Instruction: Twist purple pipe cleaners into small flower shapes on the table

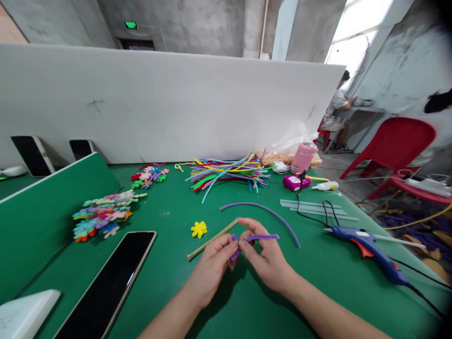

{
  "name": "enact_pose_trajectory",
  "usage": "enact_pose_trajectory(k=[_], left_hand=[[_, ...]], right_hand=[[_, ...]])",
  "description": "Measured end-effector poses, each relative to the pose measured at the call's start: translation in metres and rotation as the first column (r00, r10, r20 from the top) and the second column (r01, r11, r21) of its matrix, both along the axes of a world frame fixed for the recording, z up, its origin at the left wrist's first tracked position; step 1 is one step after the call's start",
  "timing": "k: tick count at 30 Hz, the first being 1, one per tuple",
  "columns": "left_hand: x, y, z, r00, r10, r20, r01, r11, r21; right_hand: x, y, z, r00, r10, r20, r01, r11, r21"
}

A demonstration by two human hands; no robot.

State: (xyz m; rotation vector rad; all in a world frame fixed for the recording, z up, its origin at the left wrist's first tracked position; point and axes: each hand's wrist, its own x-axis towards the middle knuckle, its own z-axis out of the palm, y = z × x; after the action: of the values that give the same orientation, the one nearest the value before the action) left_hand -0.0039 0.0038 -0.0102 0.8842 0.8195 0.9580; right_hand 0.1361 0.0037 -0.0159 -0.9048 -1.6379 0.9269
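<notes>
- I've got the purple stem (263, 237) over the surface (165, 263), left hand (212, 263) and right hand (268, 261) pinching its looped end, seemingly keeping the bend.
- Yellow flower (199, 230) lies beyond, presumably parked clear.
- Glue gun (383, 259) right, likely for reach.

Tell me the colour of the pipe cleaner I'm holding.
The pipe cleaner is purple, clearest in the head view.

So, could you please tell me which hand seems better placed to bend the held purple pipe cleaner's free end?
Probably the right hand: the purple pipe cleaner's free end juts out over it, while the left hand pinches the looped part.
</notes>
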Motion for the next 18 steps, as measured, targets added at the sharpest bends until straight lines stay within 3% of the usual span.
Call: enact_pose_trajectory(k=[6,11,15,18], left_hand=[[-0.003,0.001,0.01,0.945,0.048,-0.324,0.05,0.956,0.289],[-0.006,0.001,0.016,0.828,0.16,-0.538,0.187,0.824,0.534],[-0.007,0.0,0.015,0.771,0.229,-0.595,0.27,0.728,0.631],[-0.006,-0.001,0.013,0.79,0.213,-0.575,0.227,0.77,0.597]], right_hand=[[-0.006,0.002,0.005,0.92,0.021,-0.393,-0.166,0.926,-0.339],[-0.01,0.002,0.006,0.798,-0.107,-0.594,-0.276,0.81,-0.517],[-0.009,0.002,0.006,0.767,-0.158,-0.622,-0.347,0.713,-0.609],[-0.008,0.003,0.006,0.77,-0.136,-0.623,-0.349,0.728,-0.59]])
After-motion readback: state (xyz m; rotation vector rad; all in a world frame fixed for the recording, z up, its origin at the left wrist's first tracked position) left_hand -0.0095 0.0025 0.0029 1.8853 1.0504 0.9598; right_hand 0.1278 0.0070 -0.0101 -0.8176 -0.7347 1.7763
